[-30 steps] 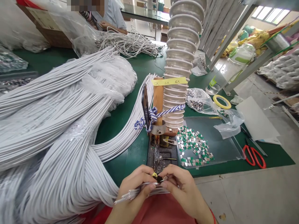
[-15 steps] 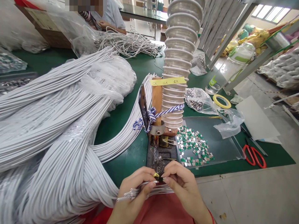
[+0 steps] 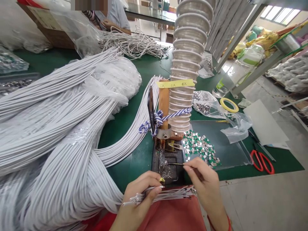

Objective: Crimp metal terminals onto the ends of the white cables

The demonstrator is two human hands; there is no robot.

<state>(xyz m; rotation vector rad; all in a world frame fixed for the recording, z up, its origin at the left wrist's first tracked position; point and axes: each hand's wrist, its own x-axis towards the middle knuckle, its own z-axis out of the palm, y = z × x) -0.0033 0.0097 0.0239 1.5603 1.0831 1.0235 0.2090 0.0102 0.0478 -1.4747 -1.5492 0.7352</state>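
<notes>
My left hand [image 3: 141, 195] grips a bundle of white cables [image 3: 166, 194] near their ends, with a small yellow tip [image 3: 162, 180] showing at my thumb. My right hand [image 3: 202, 179] stands apart from it, above the bundle, its pinched fingertips at the end of a thin metal rod [image 3: 175, 164]. That rod lies over a dark metal base plate [image 3: 168, 159] littered with metal scraps. Whatever my right fingers pinch is too small to make out.
A huge heap of white cables [image 3: 48, 128] fills the green mat's left side. Ahead stand a wooden post [image 3: 163, 102] and a ribbed transparent hose [image 3: 187, 57]. To the right lie a transparent tray [image 3: 231, 150] of small green-and-silver pieces and red scissors [image 3: 261, 162]. A co-worker [image 3: 113, 12] sits beyond.
My right hand has moved away from my left, up and to the right, towards the rod. The small black piece seen between my fingertips no longer shows there.
</notes>
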